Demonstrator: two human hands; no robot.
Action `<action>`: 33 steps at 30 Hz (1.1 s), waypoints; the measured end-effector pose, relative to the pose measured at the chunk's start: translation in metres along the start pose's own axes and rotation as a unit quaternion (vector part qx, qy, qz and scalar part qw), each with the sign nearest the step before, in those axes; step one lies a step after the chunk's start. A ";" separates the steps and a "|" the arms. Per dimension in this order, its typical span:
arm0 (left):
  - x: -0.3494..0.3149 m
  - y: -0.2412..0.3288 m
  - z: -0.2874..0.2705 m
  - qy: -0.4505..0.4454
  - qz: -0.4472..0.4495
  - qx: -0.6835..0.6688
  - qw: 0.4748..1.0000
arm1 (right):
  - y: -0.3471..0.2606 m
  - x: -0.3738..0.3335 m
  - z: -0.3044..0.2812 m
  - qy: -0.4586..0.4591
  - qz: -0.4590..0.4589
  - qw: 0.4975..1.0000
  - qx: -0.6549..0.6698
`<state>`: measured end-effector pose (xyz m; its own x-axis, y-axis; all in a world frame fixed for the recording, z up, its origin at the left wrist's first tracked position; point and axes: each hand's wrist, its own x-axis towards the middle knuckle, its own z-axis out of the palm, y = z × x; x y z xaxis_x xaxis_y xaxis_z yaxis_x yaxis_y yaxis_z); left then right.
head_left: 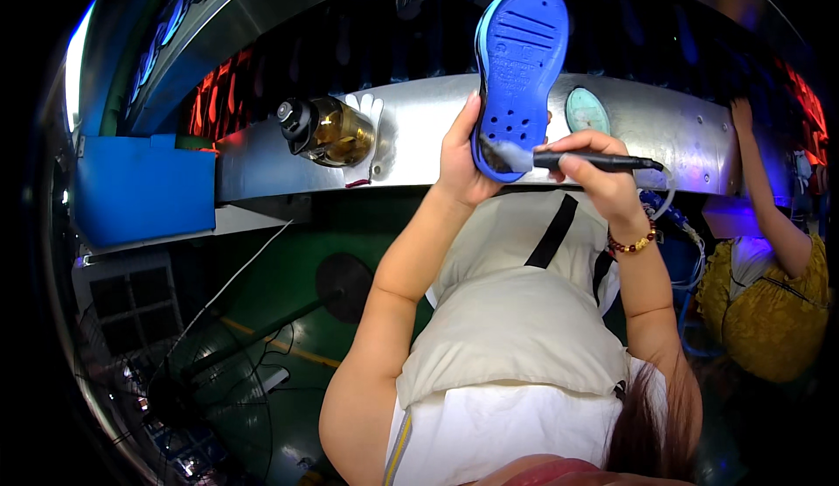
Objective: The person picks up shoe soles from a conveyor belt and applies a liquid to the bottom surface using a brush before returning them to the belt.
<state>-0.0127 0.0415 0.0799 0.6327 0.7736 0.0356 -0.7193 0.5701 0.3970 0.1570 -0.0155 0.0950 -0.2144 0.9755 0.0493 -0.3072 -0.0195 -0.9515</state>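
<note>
Gripping a blue sole point(526, 62) with my left hand point(463, 156), I hold a black brush point(612, 163) in my right hand point(601, 178), bristles point(513, 156) at the sole's near end.

Left hand point(463, 158), and most of its fingers were out of sight behind the sole point(526, 53), whose moulded marks were far too fine to make out! Over to the tool point(627, 163): its pale tip was a smoky blur, and the right hand point(605, 180) covered part of its grip! The bottle point(343, 135) blocked much of the glove point(370, 117)! Darkness swamped the rack point(411, 31), its shapes barely there! Bottom edge, the hair point(651, 425) was cut off! And a co-worker's hand point(741, 112)? Too small to tell its grasp!
</note>
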 end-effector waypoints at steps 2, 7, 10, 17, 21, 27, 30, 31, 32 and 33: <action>-0.004 0.006 -0.018 0.066 -0.025 0.064 0.995 | -0.018 -0.002 0.002 -0.060 0.031 0.992 -0.109; -0.002 0.018 0.000 0.092 -0.113 0.118 0.982 | -0.030 -0.002 -0.009 -0.093 0.030 0.986 -0.133; 0.002 0.019 0.000 0.077 -0.185 0.167 0.965 | -0.024 0.005 -0.010 -0.189 -0.094 0.939 -0.271; -0.003 0.029 0.005 0.088 -0.281 0.306 0.905 | -0.040 0.016 -0.026 -0.274 -0.122 0.917 -0.263; -0.006 0.032 0.002 0.102 -0.307 0.390 0.862 | -0.045 0.015 -0.028 -0.351 -0.061 0.884 -0.304; -0.005 0.043 0.001 0.099 -0.313 0.346 0.879 | -0.040 0.011 -0.040 -0.232 -0.051 0.932 -0.274; -0.012 0.042 -0.007 0.146 -0.280 0.321 0.893 | -0.043 0.005 -0.043 -0.272 -0.042 0.912 -0.303; -0.012 0.045 -0.007 0.153 -0.269 0.295 0.904 | -0.043 0.006 -0.045 -0.256 -0.046 0.930 -0.260; -0.014 0.046 -0.009 0.143 -0.267 0.284 0.910 | -0.040 0.005 -0.047 -0.239 -0.050 0.945 -0.217; -0.014 0.046 -0.011 0.132 -0.265 0.271 0.916 | -0.038 0.003 -0.048 -0.166 0.010 0.962 -0.216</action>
<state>-0.0579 0.0606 0.0874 0.7094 0.5092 -0.4874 -0.0387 0.7186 0.6944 0.2124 -0.0011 0.1172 -0.5224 0.8509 0.0548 0.0995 0.1247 -0.9872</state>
